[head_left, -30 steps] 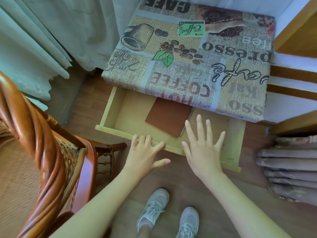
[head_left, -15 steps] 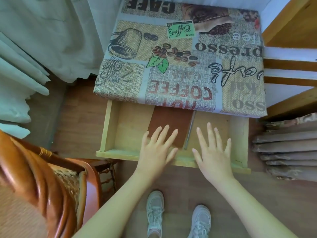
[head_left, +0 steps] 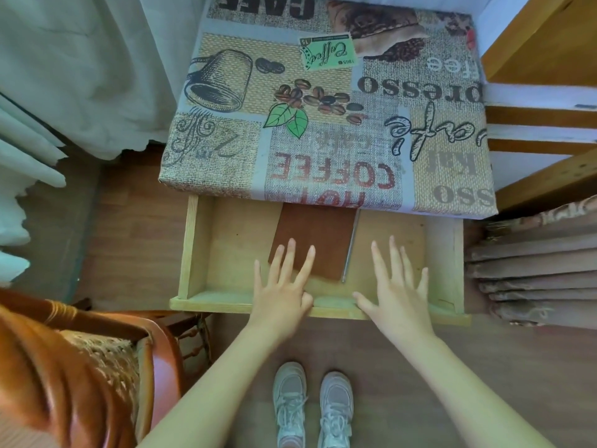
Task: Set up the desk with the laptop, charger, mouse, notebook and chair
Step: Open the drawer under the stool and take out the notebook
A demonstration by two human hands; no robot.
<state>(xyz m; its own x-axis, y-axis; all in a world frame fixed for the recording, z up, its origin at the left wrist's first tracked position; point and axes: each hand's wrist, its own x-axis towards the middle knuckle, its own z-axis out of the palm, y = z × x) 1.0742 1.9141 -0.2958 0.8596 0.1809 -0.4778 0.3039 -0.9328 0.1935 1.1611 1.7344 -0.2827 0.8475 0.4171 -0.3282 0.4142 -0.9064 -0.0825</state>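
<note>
Open drawer holds one notebook, two flat spread hands above

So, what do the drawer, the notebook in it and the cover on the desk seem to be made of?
Drawer: pale unfinished wood, likely; bare matte boards with faint grain.
Notebook: brown cover, perhaps leatherette or card; smooth and matte, too far to tell.
Desk cover: probably printed oilcloth or coated fabric; a burlap-look coffee pattern folded tightly over the edge.
</note>
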